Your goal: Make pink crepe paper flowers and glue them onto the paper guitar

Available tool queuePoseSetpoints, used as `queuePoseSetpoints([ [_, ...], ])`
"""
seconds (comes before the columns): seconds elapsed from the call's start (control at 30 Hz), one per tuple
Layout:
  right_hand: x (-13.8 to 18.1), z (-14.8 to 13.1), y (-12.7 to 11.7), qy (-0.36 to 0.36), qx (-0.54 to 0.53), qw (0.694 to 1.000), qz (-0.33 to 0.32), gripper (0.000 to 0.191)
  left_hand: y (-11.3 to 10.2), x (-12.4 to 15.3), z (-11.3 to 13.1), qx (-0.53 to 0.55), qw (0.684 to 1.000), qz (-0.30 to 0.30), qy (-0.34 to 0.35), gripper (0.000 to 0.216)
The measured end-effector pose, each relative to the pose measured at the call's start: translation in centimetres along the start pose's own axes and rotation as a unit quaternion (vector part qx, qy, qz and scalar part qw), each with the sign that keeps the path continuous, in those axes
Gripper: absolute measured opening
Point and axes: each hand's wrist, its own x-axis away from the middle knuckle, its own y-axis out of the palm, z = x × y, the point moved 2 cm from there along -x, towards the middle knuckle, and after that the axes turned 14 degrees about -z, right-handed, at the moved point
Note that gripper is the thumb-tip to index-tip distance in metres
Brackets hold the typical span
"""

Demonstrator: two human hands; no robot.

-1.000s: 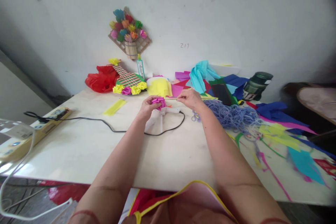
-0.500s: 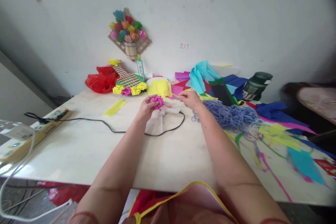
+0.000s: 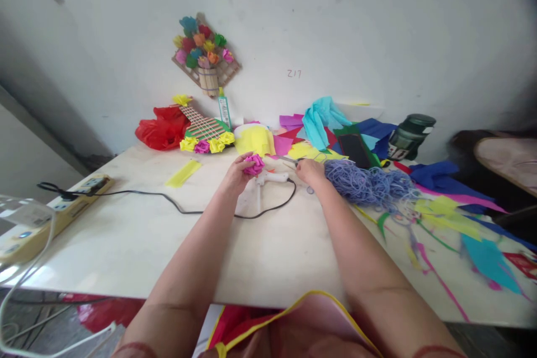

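My left hand [image 3: 237, 177] is closed round a small rolled pink paper flower [image 3: 254, 164], held just above the table. Right below it lies a white glue gun [image 3: 271, 178] with a black cord [image 3: 188, 211]. My right hand [image 3: 309, 171] rests on the table to the right of the glue gun, fingers curled, beside a pile of blue-purple loops [image 3: 364, 182]. A thin object [image 3: 288, 160] pokes out leftward from its fingers; I cannot make out what it is.
A yellow power strip [image 3: 78, 196] lies at the left edge. Yellow paper [image 3: 254, 140], a yellow strip [image 3: 183, 172], a red bag [image 3: 164, 126], a glue bottle [image 3: 224, 109], a dark jar [image 3: 409, 137], a phone [image 3: 354, 149] and coloured paper scraps [image 3: 453, 218] crowd the back and right.
My right hand has left the pink flower and dropped right, onto the table near the blue-purple pile. The left hand keeps the flower, now rolled tighter.
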Motion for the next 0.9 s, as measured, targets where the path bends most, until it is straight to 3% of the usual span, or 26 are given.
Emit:
queuePoseSetpoints([
  [0.13, 0.2, -0.6, -0.9, -0.045, -0.035, 0.995, 0.085, 0.026, 0.3, 0.0, -0.1, 0.017, 1.000, -0.010, 0.000, 0.036],
  [0.3, 1.0, -3.0, -2.9, -0.161, -0.183, 0.956, 0.161, 0.025, 0.8, -0.1, -0.4, 0.054, 0.998, -0.012, -0.008, 0.032],
  [0.5, 2.0, -5.5, -3.1, -0.231, -0.240, 0.932, 0.145, 0.027, 1.0, -0.3, -0.4, 0.101, 0.995, 0.011, -0.017, 0.014],
  [0.7, 2.3, -6.7, -2.3, -0.287, -0.255, 0.914, 0.132, 0.055, 0.6, -0.4, -0.4, 0.087, 0.995, -0.035, 0.021, 0.031],
  [0.9, 2.1, -7.3, -1.8, -0.304, -0.245, 0.910, 0.141, 0.069, 1.4, -0.4, -0.8, 0.160, 0.986, -0.047, 0.027, 0.030],
])
